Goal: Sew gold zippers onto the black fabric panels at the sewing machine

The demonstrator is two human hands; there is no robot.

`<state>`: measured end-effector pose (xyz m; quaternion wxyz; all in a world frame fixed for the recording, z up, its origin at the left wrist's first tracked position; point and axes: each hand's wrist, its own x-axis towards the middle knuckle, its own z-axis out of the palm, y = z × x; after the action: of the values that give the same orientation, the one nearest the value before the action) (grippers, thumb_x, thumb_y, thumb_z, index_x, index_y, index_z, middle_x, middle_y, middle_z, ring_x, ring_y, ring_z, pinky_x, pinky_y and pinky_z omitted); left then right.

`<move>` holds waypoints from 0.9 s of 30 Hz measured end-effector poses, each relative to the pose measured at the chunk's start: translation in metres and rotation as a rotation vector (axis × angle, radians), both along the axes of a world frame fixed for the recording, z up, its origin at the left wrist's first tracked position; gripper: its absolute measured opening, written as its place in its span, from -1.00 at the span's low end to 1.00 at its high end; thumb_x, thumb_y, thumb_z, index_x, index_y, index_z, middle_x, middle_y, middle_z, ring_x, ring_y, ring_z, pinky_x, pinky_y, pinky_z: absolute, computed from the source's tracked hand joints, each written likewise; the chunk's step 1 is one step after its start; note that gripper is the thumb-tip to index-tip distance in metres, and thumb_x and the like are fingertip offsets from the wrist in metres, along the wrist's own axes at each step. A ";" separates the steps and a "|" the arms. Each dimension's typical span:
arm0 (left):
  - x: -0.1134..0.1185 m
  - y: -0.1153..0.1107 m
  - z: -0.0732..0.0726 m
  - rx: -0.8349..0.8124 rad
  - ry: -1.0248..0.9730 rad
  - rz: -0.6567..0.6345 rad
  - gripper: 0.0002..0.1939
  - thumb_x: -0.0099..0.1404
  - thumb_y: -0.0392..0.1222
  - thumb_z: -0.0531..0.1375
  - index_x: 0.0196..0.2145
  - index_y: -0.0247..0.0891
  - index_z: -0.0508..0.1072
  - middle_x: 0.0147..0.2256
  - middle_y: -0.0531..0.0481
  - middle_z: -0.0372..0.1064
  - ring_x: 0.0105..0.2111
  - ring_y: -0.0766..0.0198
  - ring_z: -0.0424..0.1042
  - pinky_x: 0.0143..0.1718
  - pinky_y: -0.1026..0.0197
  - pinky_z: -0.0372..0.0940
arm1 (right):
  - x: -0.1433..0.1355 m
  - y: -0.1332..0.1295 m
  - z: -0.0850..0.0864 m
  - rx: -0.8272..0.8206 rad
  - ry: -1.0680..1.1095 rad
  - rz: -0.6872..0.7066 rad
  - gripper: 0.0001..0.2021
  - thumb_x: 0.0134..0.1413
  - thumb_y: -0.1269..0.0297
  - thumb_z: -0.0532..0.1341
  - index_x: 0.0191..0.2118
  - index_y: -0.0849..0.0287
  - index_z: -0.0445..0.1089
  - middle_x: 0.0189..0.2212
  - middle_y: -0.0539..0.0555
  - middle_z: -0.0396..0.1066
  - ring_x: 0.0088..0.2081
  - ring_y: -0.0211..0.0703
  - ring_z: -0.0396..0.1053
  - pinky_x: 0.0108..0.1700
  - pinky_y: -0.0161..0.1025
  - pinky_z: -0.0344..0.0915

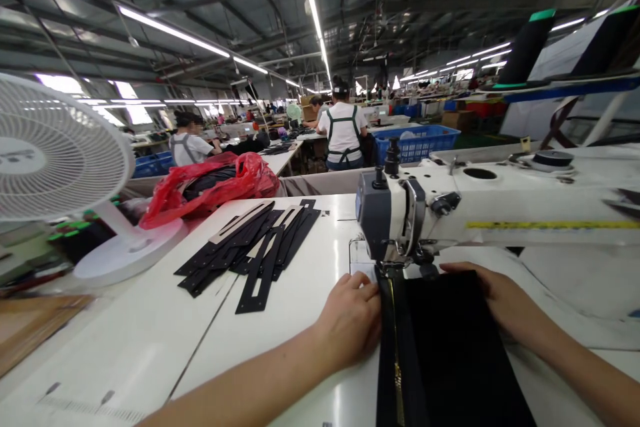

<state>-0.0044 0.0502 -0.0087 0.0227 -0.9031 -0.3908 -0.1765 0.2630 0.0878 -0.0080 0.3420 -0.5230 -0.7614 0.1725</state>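
A black fabric panel [457, 347] with a gold-toothed zipper [396, 353] along its left side lies under the head of a white sewing machine [530, 197]. My left hand [353, 313] grips the panel's left edge just below the presser foot [393, 269], its fingers curled. At the panel's upper right, my right hand [493, 293] holds the edge, with some of its fingers hidden behind the cloth. Several black slotted strips [260, 260], a few with beige faces, lie in a loose pile on the white table [280, 353] left of the machine.
A white fan [127, 240] stands at the left, beside a red plastic bag [220, 187]. Cardboard [37, 327] lies at the left edge. Black thread cones [525, 50] stand upper right. Beyond are a blue crate [417, 141] and co-workers, one in a white shirt [344, 133].
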 end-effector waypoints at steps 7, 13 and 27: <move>0.004 -0.004 0.003 0.040 0.088 0.020 -0.95 0.16 -0.32 0.07 -0.41 -0.28 0.33 -0.34 -0.09 0.32 -0.32 0.13 0.22 -0.31 0.06 0.16 | 0.007 -0.001 0.005 -0.014 -0.028 -0.008 -0.74 0.08 0.24 -0.01 -0.36 0.15 0.40 -0.32 0.11 0.45 -0.23 0.01 0.40 -0.16 -0.12 0.31; 0.004 -0.005 0.001 0.021 0.044 0.023 -0.93 0.16 -0.32 0.06 -0.43 -0.28 0.33 -0.35 -0.08 0.32 -0.32 0.13 0.23 -0.30 0.05 0.16 | 0.006 0.005 0.009 -0.008 -0.254 -0.053 -0.57 0.21 0.12 -0.12 -0.47 0.12 0.39 -0.49 0.01 0.46 -0.46 -0.13 0.40 -0.40 -0.25 0.30; 0.002 -0.005 -0.011 -0.006 -0.306 0.118 -0.75 0.18 -0.36 0.07 -0.14 -0.32 0.29 -0.14 -0.17 0.29 -0.16 0.11 0.32 -0.13 0.04 0.32 | -0.063 -0.041 0.007 0.700 -0.474 0.110 -0.78 0.17 0.38 0.08 -0.11 0.33 0.36 -0.22 0.23 0.41 -0.14 0.02 0.34 -0.02 -0.03 0.20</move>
<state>-0.0023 0.0450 -0.0197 -0.0295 -0.8413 -0.4425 -0.3092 0.1998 0.0466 -0.0013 0.3046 -0.3591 -0.8584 -0.2035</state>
